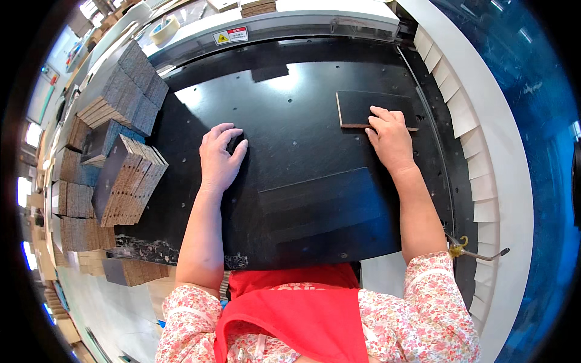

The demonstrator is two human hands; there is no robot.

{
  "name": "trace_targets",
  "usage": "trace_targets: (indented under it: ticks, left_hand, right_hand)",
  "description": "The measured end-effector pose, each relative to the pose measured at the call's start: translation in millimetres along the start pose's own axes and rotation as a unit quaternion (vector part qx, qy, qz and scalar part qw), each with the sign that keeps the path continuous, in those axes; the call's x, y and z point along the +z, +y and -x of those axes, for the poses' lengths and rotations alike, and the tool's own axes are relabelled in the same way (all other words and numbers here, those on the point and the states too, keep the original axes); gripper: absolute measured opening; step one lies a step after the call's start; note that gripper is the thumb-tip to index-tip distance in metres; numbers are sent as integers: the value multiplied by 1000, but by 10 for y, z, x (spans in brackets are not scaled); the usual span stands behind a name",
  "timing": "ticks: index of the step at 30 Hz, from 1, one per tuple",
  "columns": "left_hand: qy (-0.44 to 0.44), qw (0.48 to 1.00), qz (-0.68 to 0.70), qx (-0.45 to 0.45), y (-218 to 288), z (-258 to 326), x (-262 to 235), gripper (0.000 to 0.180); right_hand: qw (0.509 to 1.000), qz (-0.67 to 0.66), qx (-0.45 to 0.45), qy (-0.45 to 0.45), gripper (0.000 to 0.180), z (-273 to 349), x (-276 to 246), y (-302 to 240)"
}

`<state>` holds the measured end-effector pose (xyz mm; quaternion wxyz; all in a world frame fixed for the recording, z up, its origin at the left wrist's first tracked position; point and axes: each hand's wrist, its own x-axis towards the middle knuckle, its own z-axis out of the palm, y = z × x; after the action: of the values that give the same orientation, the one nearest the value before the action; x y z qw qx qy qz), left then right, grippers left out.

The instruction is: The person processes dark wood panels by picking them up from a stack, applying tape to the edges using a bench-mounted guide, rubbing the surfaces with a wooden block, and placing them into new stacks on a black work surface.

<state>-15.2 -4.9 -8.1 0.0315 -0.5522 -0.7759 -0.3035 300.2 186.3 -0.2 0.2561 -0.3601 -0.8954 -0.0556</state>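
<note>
A dark rectangular board [357, 107] with a brown cut edge lies flat at the far right of the black table. My right hand [390, 138] is on its near edge, fingers bent over the top and thumb against the side. Left of the middle, my left hand [221, 156] rests at the black surface with fingers loosely curved and thumb apart, holding nothing. Closer to me is a darker rectangular patch [321, 202]; whether it is a second board or a reflection, I cannot tell.
Stacks of cut boards [124, 91] stand along the left, one tilted stack [130, 181] leaning over the table [290, 139]. A pale rail with a warning label [230, 36] bounds the back, with a tape roll [164, 30] beyond. White pleated strips [465, 124] line the right edge.
</note>
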Motion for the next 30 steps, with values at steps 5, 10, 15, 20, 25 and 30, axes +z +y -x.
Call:
trace_targets:
  ticks: [5, 10, 15, 20, 25, 30]
  left_hand:
    - [-1, 1000, 5, 5, 11, 3, -5, 26]
    - [0, 1000, 14, 3, -34, 1, 12, 27]
    - [-3, 1000, 22, 2, -31, 5, 4, 27]
    - [-1, 1000, 18, 1, -25, 17, -3, 27]
    - [-4, 1000, 12, 2, -3, 18, -14, 27]
    - [9, 1000, -13, 17, 12, -127, 60, 27]
  right_hand:
    - [1000, -14, 8, 1, 22, 13, 32, 23]
    - [1000, -21, 0, 7, 24, 5, 40, 29]
    - [999, -38, 8, -3, 25, 9, 32, 26]
    - [999, -46, 8, -10, 26, 2, 11, 22]
    - [999, -42, 5, 2, 26, 3, 38, 29]
    - [996, -83, 4, 37, 24, -56, 189, 136]
